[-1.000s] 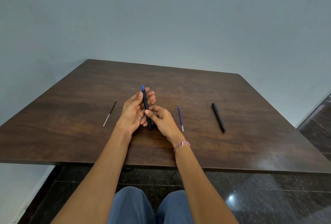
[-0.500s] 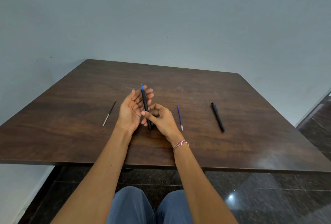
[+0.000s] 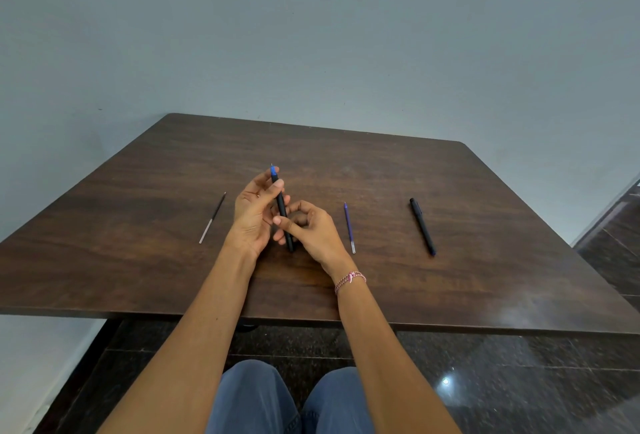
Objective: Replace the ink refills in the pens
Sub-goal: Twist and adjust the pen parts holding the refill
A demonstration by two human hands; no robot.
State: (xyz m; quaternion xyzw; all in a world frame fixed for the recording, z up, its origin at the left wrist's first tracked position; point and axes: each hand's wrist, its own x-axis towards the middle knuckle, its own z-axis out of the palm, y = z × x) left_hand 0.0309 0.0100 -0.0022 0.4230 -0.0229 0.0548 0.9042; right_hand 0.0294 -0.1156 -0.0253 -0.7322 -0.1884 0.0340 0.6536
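Black slim pen with a blue nib end (image 3: 281, 205) was held tilted over the middle of the dark wooden table (image 3: 485, 243). Left hand (image 3: 251, 215) pinched the blue upper end between thumb and fingertips. Right hand (image 3: 313, 231) pinched the lower barrel, fingers curled. Thin blue ink refill (image 3: 348, 225) lay just right of the hands, a second black pen (image 3: 422, 225) further right, and a thin dark-and-clear refill (image 3: 212, 218) to the left. Judged risk: with so light a pinch, twisting could let the barrel slip and drop. Loose refills might roll, or spent and fresh ones get mixed.
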